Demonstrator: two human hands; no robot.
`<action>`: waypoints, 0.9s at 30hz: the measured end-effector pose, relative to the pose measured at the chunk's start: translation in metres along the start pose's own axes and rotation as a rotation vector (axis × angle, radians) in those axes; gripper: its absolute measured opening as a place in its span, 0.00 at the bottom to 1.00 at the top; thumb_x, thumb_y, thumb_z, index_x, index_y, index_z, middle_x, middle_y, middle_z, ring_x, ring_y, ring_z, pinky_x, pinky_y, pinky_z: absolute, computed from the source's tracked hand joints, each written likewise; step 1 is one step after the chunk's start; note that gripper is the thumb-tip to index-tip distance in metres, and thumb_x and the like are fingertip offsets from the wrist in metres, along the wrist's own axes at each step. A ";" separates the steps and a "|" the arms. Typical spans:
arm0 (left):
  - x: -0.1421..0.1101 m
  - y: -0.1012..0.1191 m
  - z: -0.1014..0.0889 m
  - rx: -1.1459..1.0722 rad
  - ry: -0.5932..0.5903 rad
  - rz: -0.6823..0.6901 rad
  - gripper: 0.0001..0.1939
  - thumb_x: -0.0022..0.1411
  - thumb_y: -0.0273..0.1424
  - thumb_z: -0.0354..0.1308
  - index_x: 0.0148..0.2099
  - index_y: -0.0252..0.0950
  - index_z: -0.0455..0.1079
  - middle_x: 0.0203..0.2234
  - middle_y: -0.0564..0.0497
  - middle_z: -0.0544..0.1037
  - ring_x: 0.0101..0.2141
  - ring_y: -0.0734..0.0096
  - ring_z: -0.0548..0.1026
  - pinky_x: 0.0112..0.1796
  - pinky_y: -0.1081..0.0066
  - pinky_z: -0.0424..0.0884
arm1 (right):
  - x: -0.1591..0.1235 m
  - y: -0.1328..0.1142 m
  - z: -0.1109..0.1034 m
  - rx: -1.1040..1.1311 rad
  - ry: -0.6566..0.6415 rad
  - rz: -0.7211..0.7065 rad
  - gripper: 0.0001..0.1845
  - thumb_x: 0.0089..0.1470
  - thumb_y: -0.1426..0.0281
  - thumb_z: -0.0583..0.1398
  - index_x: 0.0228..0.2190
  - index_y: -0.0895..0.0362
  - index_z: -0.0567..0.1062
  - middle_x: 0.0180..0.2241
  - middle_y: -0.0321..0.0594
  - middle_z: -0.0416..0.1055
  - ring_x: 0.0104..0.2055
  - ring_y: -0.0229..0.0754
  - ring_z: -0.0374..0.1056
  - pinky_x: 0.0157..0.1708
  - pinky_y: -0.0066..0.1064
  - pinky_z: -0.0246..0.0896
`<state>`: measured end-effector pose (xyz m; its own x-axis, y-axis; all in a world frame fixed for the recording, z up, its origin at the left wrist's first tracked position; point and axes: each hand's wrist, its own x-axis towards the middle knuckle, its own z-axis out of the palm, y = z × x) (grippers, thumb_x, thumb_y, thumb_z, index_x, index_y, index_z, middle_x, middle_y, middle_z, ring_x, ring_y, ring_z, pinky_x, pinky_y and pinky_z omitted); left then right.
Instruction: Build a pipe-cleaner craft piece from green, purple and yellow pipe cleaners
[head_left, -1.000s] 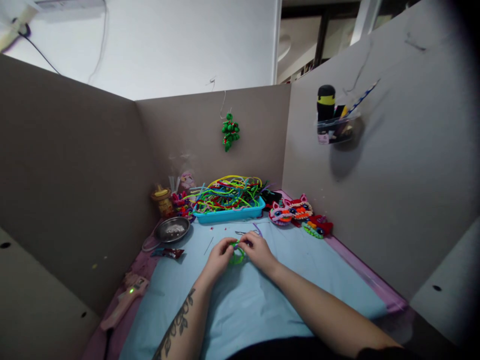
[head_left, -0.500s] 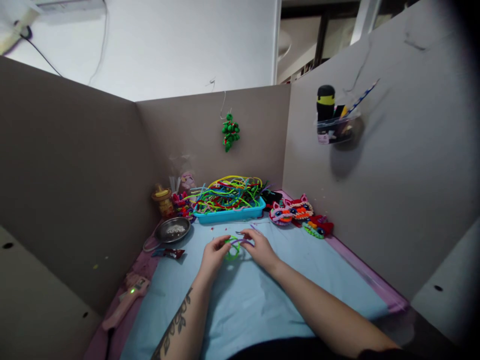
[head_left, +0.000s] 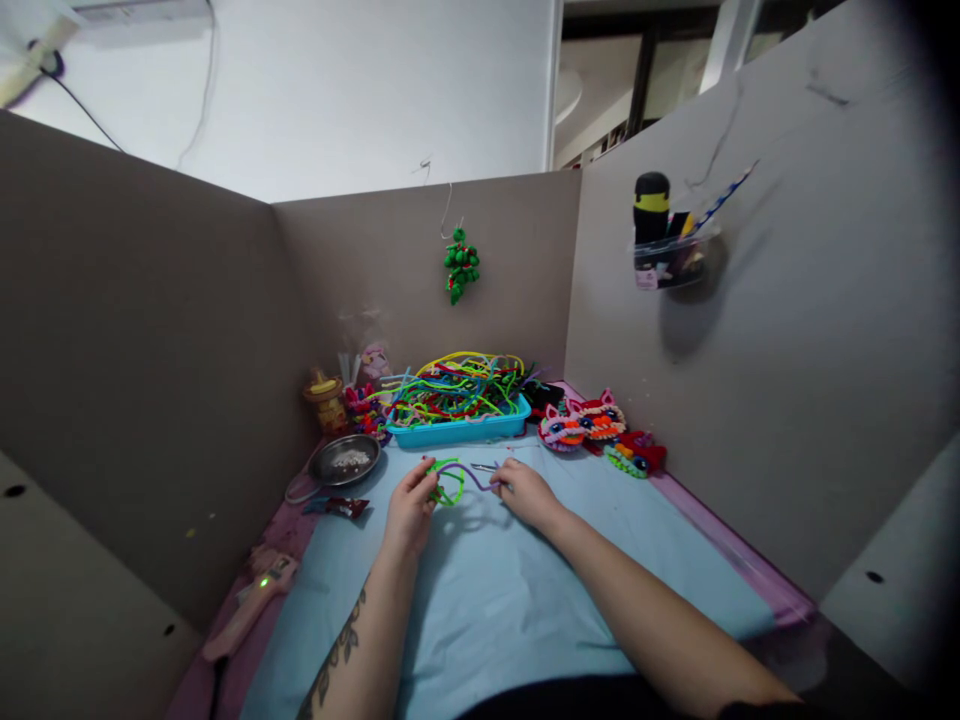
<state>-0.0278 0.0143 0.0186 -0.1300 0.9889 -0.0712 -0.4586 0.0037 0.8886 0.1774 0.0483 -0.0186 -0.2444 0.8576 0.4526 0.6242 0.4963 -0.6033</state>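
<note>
My left hand (head_left: 412,500) is closed on a bent bright-green pipe cleaner (head_left: 453,492) that forms loops over the blue cloth. A purple pipe cleaner (head_left: 470,473) arches from the green loops across to my right hand (head_left: 525,490), whose fingers pinch its other end. Close to the right fingertips shows a thin metal tool (head_left: 482,467); I cannot make out its kind, or whether it is held or lying on the cloth. Both hands are just above the middle of the cloth, a short way apart.
A blue tray (head_left: 457,434) heaped with coloured pipe cleaners stands at the back. Left are a metal dish (head_left: 320,462) with small pale bits and a pink corded tool (head_left: 251,610) with a green light. Fuzzy animal-faced pieces (head_left: 562,430) sit right. Grey panels (head_left: 420,260) enclose the table.
My hands have moved apart, the left one to the left with the green loops. The purple pipe cleaner now stretches in a longer curve between them.
</note>
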 end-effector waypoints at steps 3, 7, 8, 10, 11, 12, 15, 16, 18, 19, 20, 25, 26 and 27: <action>0.003 -0.003 -0.002 0.086 0.018 0.071 0.28 0.34 0.36 0.70 0.42 0.33 0.74 0.27 0.51 0.75 0.26 0.76 0.69 0.31 0.73 0.64 | 0.001 -0.002 -0.005 0.129 0.158 -0.023 0.09 0.49 0.74 0.57 0.30 0.55 0.78 0.30 0.41 0.69 0.35 0.41 0.66 0.37 0.33 0.61; 0.005 -0.011 -0.002 0.247 0.001 0.170 0.26 0.36 0.36 0.69 0.40 0.31 0.75 0.25 0.51 0.75 0.26 0.75 0.69 0.30 0.74 0.63 | 0.004 -0.006 -0.013 0.504 0.312 0.100 0.12 0.50 0.66 0.56 0.32 0.58 0.77 0.26 0.40 0.71 0.27 0.39 0.66 0.29 0.32 0.64; 0.005 -0.013 -0.002 0.274 -0.012 0.168 0.26 0.36 0.36 0.69 0.40 0.31 0.75 0.24 0.51 0.75 0.25 0.74 0.69 0.29 0.74 0.62 | 0.004 -0.007 -0.013 0.598 0.311 0.153 0.13 0.50 0.64 0.57 0.33 0.59 0.77 0.24 0.39 0.70 0.25 0.38 0.66 0.26 0.31 0.64; 0.005 -0.016 -0.001 0.316 -0.040 0.146 0.26 0.37 0.37 0.69 0.40 0.30 0.75 0.23 0.50 0.76 0.25 0.74 0.69 0.28 0.74 0.62 | 0.004 -0.009 -0.012 0.725 0.298 0.220 0.16 0.48 0.60 0.58 0.34 0.59 0.76 0.21 0.38 0.70 0.23 0.38 0.65 0.24 0.31 0.65; 0.005 -0.018 -0.001 0.333 -0.058 0.135 0.25 0.37 0.37 0.69 0.40 0.30 0.75 0.23 0.50 0.76 0.25 0.73 0.70 0.28 0.74 0.62 | 0.004 -0.010 -0.010 0.752 0.295 0.229 0.17 0.47 0.60 0.58 0.33 0.59 0.76 0.21 0.38 0.70 0.23 0.38 0.66 0.24 0.31 0.65; 0.004 -0.019 -0.001 0.347 -0.078 0.124 0.25 0.37 0.37 0.68 0.40 0.30 0.75 0.23 0.49 0.76 0.25 0.73 0.70 0.28 0.74 0.62 | 0.004 -0.011 -0.010 0.759 0.298 0.228 0.16 0.47 0.59 0.59 0.33 0.59 0.76 0.22 0.38 0.70 0.23 0.38 0.66 0.24 0.31 0.65; 0.003 -0.021 0.000 0.365 -0.131 0.102 0.23 0.39 0.36 0.68 0.39 0.31 0.75 0.23 0.49 0.76 0.24 0.74 0.69 0.27 0.74 0.62 | 0.003 -0.013 -0.010 0.723 0.337 0.199 0.15 0.47 0.61 0.58 0.32 0.59 0.75 0.22 0.37 0.69 0.23 0.37 0.65 0.23 0.29 0.63; 0.003 -0.021 0.000 0.368 -0.139 0.097 0.23 0.39 0.36 0.68 0.39 0.30 0.75 0.23 0.49 0.75 0.24 0.74 0.69 0.27 0.74 0.61 | 0.003 -0.013 -0.010 0.705 0.365 0.189 0.14 0.48 0.62 0.57 0.32 0.58 0.75 0.22 0.37 0.69 0.23 0.37 0.65 0.23 0.29 0.63; 0.001 -0.021 0.001 0.377 -0.152 0.093 0.23 0.38 0.36 0.68 0.38 0.30 0.75 0.22 0.49 0.75 0.23 0.74 0.68 0.26 0.74 0.61 | 0.002 -0.014 -0.012 0.678 0.406 0.175 0.13 0.49 0.63 0.56 0.32 0.58 0.75 0.23 0.37 0.69 0.24 0.37 0.64 0.24 0.29 0.62; 0.001 -0.021 0.002 0.381 -0.163 0.092 0.22 0.38 0.36 0.68 0.38 0.30 0.76 0.21 0.49 0.75 0.23 0.74 0.68 0.26 0.74 0.61 | 0.002 -0.014 -0.012 0.675 0.407 0.170 0.13 0.49 0.63 0.56 0.32 0.58 0.75 0.24 0.37 0.69 0.24 0.36 0.64 0.24 0.28 0.62; 0.000 -0.020 0.003 0.384 -0.178 0.090 0.22 0.38 0.36 0.68 0.38 0.31 0.76 0.22 0.49 0.75 0.23 0.74 0.68 0.26 0.74 0.61 | 0.002 -0.014 -0.011 0.680 0.390 0.166 0.13 0.49 0.62 0.57 0.31 0.58 0.75 0.24 0.37 0.69 0.24 0.36 0.63 0.24 0.28 0.61; -0.002 -0.021 0.005 0.383 -0.257 0.101 0.21 0.40 0.36 0.68 0.37 0.32 0.76 0.25 0.48 0.76 0.25 0.73 0.69 0.28 0.74 0.62 | 0.001 -0.021 -0.002 0.792 0.199 0.204 0.16 0.48 0.58 0.57 0.29 0.60 0.74 0.22 0.37 0.68 0.22 0.35 0.62 0.23 0.28 0.60; -0.002 -0.022 0.005 0.390 -0.271 0.115 0.20 0.40 0.36 0.67 0.37 0.32 0.75 0.25 0.48 0.76 0.25 0.73 0.69 0.28 0.74 0.62 | 0.000 -0.022 0.001 0.816 0.164 0.214 0.17 0.48 0.58 0.57 0.30 0.60 0.73 0.22 0.37 0.68 0.21 0.35 0.62 0.22 0.28 0.59; -0.002 -0.022 0.005 0.401 -0.285 0.130 0.20 0.41 0.36 0.67 0.38 0.32 0.75 0.25 0.48 0.77 0.25 0.74 0.69 0.27 0.74 0.62 | 0.000 -0.024 0.002 0.834 0.134 0.223 0.17 0.48 0.58 0.57 0.31 0.60 0.73 0.22 0.36 0.68 0.20 0.34 0.61 0.21 0.27 0.58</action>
<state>-0.0127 0.0125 0.0012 0.1073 0.9859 0.1287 -0.0738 -0.1212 0.9899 0.1608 0.0364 -0.0058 -0.0589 0.9494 0.3085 -0.1120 0.3008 -0.9471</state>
